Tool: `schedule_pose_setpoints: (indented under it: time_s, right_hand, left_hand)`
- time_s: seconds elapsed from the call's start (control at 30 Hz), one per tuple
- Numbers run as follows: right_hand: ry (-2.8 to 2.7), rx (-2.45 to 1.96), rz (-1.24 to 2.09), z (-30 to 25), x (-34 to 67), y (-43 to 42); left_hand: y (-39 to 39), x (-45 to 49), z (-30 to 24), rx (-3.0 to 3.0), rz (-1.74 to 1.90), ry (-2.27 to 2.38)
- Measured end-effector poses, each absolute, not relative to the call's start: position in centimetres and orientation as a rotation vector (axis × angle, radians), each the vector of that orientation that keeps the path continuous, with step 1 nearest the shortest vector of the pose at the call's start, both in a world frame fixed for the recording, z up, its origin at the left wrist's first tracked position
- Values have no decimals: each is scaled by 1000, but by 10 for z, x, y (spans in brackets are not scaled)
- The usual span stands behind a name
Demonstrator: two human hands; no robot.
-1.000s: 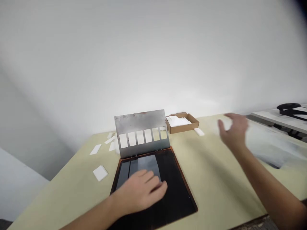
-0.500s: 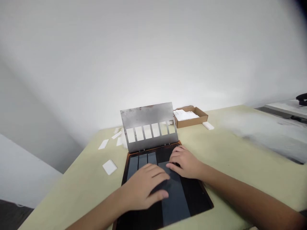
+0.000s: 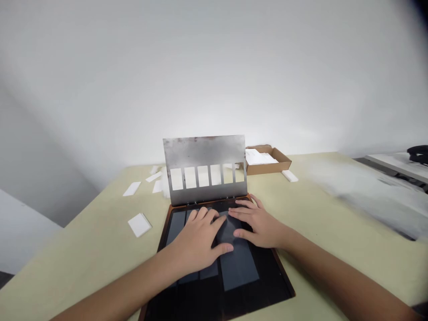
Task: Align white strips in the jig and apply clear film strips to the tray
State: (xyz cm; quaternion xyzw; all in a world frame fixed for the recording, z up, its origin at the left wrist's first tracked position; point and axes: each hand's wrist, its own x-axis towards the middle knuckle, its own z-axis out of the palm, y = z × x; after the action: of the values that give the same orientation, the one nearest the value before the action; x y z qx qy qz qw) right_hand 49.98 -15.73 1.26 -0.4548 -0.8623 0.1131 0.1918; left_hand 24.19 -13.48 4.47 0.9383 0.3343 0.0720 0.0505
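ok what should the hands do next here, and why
I'd probably lift the left hand and right hand off the grey strips and check they lie straight: the hands cover their upper ends, hiding how they line up, and the slotted steel plate stands raised above the black tray.

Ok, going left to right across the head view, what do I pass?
White tile → left hand → right hand → white strip → black coil on the far table

Dark tray's (image 3: 284,272) near edge cut off, black object (image 3: 418,154) cut off at right, tabletop (image 3: 368,191) blurred at right
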Motion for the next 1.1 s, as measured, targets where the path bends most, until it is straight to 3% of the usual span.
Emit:
schedule_pose_setpoints:
  time_s: [0.6,1.1]
  right_hand:
    - [-2587,-1318,657,18,511,-158]
    - [-2532,-1356,415,13,511,-156]
  left_hand:
    - [-127,245,35,2809,25,1051]
    - [-129,236,34,2892,78,1029]
